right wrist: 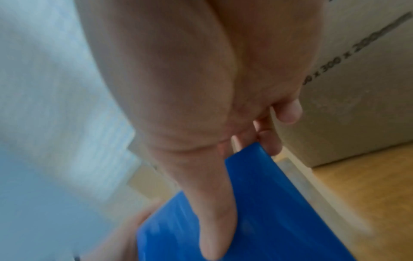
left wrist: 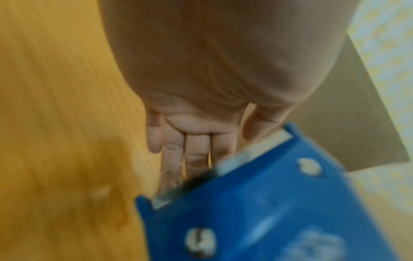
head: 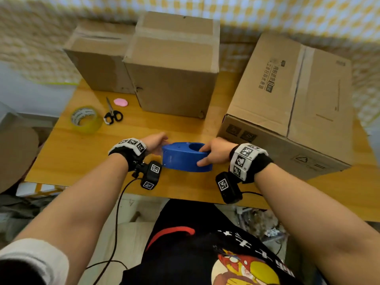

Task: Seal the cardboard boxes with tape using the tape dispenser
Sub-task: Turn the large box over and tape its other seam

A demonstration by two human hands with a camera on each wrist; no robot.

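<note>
**Both hands on the tape dispenser, before any taping**

The blue tape dispenser [head: 186,159] was near the front edge of the wooden bench [head: 82,153], held between the two hands. The right hand [head: 213,154] grasped its rounded end, with the thumb on the near side and the fingers [right wrist: 268,143] curled over the top edge. The left hand [head: 153,141] was at the other end, where the cutter is; its fingers [left wrist: 172,150] were nearly straight and seemed to touch the clear tape end, but blur prevented me from telling whether they pinched it.

Three cardboard boxes stood behind: a printed box [head: 292,99] at the right, a tall box [head: 172,64] in the middle and a smaller box [head: 98,58] at the far left. A spare tape roll [head: 86,119], scissors [head: 112,113] and a small pink object [head: 121,102] lay at the left.

I judge the step to be the preparation of the dispenser, probably freeing the tape end. Next, the dispenser must be carried to a box seam, and the tape end pressed down firmly there.
</note>
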